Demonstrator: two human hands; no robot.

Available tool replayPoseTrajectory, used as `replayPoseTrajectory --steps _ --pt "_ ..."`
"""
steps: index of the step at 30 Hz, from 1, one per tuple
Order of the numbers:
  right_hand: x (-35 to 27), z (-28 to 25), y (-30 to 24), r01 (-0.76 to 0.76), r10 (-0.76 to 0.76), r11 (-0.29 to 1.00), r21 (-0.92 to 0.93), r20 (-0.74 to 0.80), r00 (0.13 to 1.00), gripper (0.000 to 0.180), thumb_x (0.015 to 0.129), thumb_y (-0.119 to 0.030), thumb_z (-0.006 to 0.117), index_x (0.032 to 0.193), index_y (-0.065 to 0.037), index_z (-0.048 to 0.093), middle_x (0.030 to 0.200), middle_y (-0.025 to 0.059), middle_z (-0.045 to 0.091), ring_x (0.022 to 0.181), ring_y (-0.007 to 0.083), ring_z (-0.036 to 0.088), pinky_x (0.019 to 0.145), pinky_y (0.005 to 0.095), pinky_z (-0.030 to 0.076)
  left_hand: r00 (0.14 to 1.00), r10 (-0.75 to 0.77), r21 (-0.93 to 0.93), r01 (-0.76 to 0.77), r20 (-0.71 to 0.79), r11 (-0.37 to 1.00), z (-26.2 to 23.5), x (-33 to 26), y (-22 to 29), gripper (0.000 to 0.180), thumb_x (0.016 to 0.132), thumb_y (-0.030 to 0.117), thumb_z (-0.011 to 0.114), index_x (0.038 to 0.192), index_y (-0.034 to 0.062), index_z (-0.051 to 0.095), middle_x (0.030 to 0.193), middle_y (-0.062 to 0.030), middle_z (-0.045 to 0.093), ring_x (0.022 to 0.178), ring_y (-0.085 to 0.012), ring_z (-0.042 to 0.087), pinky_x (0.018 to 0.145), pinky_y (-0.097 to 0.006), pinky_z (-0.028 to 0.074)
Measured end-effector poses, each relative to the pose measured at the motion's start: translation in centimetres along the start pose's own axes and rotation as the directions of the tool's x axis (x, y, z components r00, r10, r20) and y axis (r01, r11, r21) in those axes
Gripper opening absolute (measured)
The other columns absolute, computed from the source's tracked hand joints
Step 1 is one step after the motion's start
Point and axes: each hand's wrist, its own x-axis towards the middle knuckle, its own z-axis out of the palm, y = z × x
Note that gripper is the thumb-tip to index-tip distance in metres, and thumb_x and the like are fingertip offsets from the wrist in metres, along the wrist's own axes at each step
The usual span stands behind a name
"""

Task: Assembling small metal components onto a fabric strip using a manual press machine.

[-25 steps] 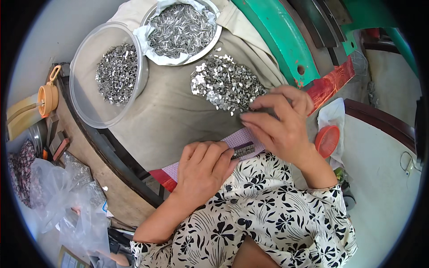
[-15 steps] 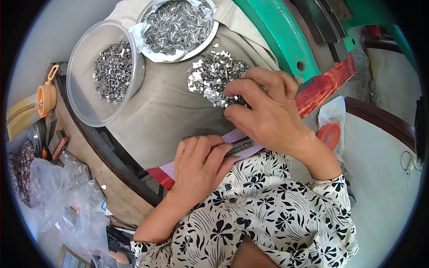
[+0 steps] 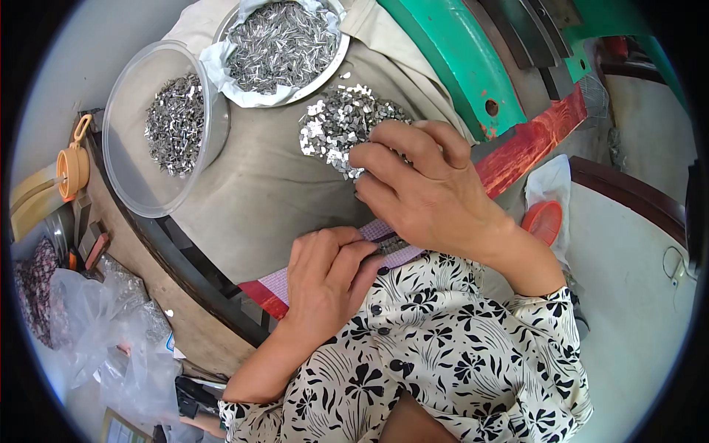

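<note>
**Small flat metal pieces: light, slippery, best pinched one at a time**

I see my right hand (image 3: 428,196) reaching over the loose heap of small metal pieces (image 3: 336,125) that lies on the grey-brown cloth (image 3: 251,192) covering the table; its fingers (image 3: 377,159) are curled down, tips touching the near edge of the heap, and I cannot tell whether a piece is already pinched between them, since the tips hide it; my left hand (image 3: 325,277) lies flat and pressed closed over the pale pink strip (image 3: 277,284) at the table's near edge, holding it down, with a small dark metal part (image 3: 391,244) showing just beside its fingertips.

I judge the pieces to be thin, stiff and very light; being shiny and flat they will likely slide on each other and cling to the cloth, so a flat grab would scatter them; I would take one by its edges with thumb and forefinger tips, at the fringe of the heap where pieces lie singly. The strip looks soft and flexible; it wants pressing flat rather than gripping.

Behind the heap stands a metal bowl (image 3: 336,63) of thin slivers, lined with white plastic; to its left, a clear plastic tub (image 3: 125,96) holds more metal bits; a green machine frame (image 3: 443,59) rises at the right.
</note>
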Motion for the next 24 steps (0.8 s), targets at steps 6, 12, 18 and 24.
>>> replayPoseTrajectory --steps 6,12,18,24 --pt "0.1 0.0 0.1 -0.021 0.021 0.998 0.063 0.0 1.0 0.01 0.076 -0.02 0.062 0.071 -0.013 0.067 0.109 -0.0036 0.063 0.117 0.0167 0.05 0.104 0.0359 0.033 0.998 0.048 0.025 -0.049 0.039 0.999 -0.2 -0.1 -0.2 0.024 0.073 0.007 0.078 0.095 0.0072 0.068 0.101 -0.0047 0.063 0.088 -0.0256 0.06 0.081 -0.037 0.043" --pt "-0.9 -1.3 0.6 -0.05 0.055 0.97 0.24 -0.012 0.998 0.007 0.071 -0.019 0.067 0.075 -0.015 0.063 0.104 -0.0058 0.062 0.112 0.0199 0.053 0.095 0.0393 0.033 0.999 0.029 0.029 -0.029 0.024 0.999 0.0 -0.2 -0.1 0.024 0.074 0.01 0.079 0.095 0.0077 0.069 0.1 -0.0042 0.063 0.088 -0.0253 0.059 0.081 -0.037 0.043" --pt "-5.7 -3.5 -0.1 -0.167 0.144 0.939 0.301 0.097 0.985 0.022 0.063 -0.027 0.084 0.082 -0.021 0.073 0.102 -0.0065 0.067 0.107 0.0258 0.052 0.091 0.0414 0.034 0.999 0.034 0.029 -0.035 0.033 0.999 0.1 0.2 0.1 0.02 0.076 0.012 0.078 0.094 0.0087 0.069 0.099 -0.0027 0.063 0.088 -0.0235 0.059 0.081 -0.037 0.043" --pt "-7.2 -3.4 -1.1 -0.113 0.105 0.98 0.163 0.053 0.993 0.026 0.061 -0.028 0.084 0.085 -0.023 0.076 0.103 -0.008 0.068 0.107 0.0232 0.051 0.092 0.0418 0.032 0.998 0.057 0.027 -0.058 0.038 0.998 0.4 0.6 0.1 0.019 0.076 0.012 0.077 0.093 0.0098 0.069 0.097 -0.0001 0.062 0.088 -0.0202 0.059 0.083 -0.036 0.041"
